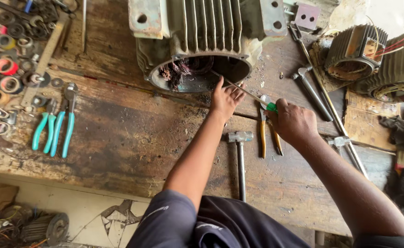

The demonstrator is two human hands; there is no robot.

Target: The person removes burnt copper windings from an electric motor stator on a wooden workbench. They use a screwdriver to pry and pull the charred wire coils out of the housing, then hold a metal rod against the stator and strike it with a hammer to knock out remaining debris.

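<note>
While the right hand [292,121] wraps its fingers tight round a green-handled screwdriver [270,106], its thin shaft runs past the left hand's [225,98] loosely spread, empty fingers into the grey finned motor housing [202,27] on the worn wooden tabletop [119,138].

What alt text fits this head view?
The right hand holds a green-handled screwdriver pushed into an open motor housing, while the left hand rests at its rim. Pliers and a hammer lie on the wooden bench.

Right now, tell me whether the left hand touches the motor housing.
Touching: the head view shows the left hand resting its fingers on the motor housing's open rim.
</note>
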